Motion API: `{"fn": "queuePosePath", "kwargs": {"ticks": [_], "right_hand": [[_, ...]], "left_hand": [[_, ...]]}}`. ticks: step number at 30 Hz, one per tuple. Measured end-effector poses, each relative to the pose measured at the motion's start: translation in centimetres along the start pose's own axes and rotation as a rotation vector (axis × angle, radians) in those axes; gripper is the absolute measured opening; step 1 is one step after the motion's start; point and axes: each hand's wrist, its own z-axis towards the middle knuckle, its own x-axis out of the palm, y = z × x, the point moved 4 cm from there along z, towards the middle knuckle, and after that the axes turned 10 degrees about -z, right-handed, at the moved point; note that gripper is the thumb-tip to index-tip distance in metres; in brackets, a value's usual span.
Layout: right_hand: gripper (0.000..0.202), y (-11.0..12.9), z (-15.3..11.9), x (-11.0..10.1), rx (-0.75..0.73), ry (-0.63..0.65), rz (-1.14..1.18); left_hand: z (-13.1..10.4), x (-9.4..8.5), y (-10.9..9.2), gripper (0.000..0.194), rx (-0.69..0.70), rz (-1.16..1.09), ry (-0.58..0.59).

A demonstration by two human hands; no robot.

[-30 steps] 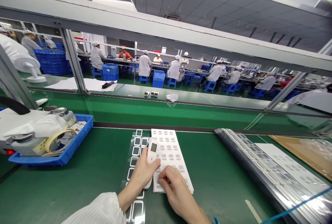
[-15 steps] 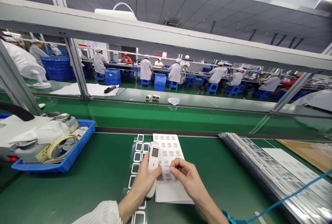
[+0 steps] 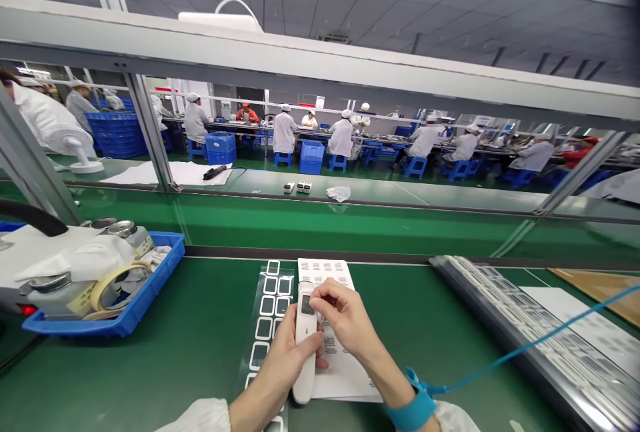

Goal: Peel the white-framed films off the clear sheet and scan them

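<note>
My left hand (image 3: 286, 360) is wrapped around a slim white handheld device (image 3: 305, 333) with a small dark screen, which I hold upright-facing over the sheets. The fingers of my right hand (image 3: 346, 320) are pinched together at the screen's right edge. Whatever may be between those fingertips is too small or hidden to make out. Beneath the hands lies a stack of white sheets (image 3: 345, 379) printed with small grey text blocks. To its left, partly under my left forearm, is a clear film strip (image 3: 267, 305) with rows of white rounded frames.
A blue tray (image 3: 170, 255) with jars, tape and cloth stands at the left. On the right lie a long stack of framed film strips (image 3: 520, 325) and a white sheet (image 3: 565, 319). A blue cord (image 3: 530, 339) runs from my right wristband (image 3: 415, 405). Co-workers sit beyond.
My right hand has moved from above the printed sheet up and left to the device's screen. The device has shifted slightly right and down in my left hand.
</note>
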Motion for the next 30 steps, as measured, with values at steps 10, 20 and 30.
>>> {"fn": "queuePosePath", "kwargs": {"ticks": [10, 20, 30], "right_hand": [[0.013, 0.18, 0.00, -0.30, 0.015, 0.029, 0.007], [0.015, -0.21, 0.02, 0.02, 0.057, 0.025, 0.090], [0.017, -0.04, -0.05, -0.01, 0.076, 0.036, 0.126]], "left_hand": [[-0.21, 0.17, -0.02, 0.039, -0.010, 0.074, 0.018], [-0.34, 0.21, -0.03, 0.041, -0.030, 0.070, 0.000], [-0.36, 0.15, -0.01, 0.043, -0.033, 0.098, 0.007]]}}
